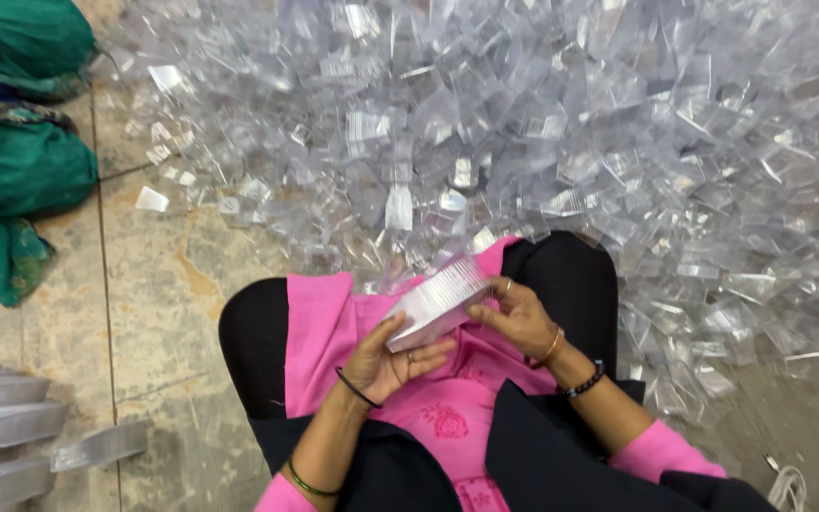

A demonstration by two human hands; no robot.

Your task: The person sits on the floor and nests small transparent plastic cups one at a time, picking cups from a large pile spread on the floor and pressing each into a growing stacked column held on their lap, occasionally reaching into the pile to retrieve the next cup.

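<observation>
Pile: a wide heap of small clear plastic pieces (542, 123) covers the floor ahead of the person and reaches their knees.
Floor: beige stone tiles (158, 284) show bare at left, with a few loose pieces lying apart from the pile.
Green cloth: folds of green fabric (11, 161) at top left, belonging to another person seated nearby.
Finished stacks: long packed rows of clear pieces (2, 427) lie on the floor at lower left, well apart from the hands.
Lap: the person sits with legs folded, in black trousers and a pink tunic (428, 398).
Stack: a short block of clear pieces nested edge to edge (438, 303), tilted, held over the lap just short of the pile.
Left hand: (386, 365) curled under the lower end of the stack, thumb on top, fingers closed around it.
Right hand: (518, 318) fingers bent over the upper end, pressing the stack from that side; it grips the same stack.
Step in hand: by the look of it, squaring and compacting a gathered stack between both hands.
Next move calls for: likely steady pressure from both ends so the slippery pieces stay aligned, and one hand freed with care if more are picked from the pile.
</observation>
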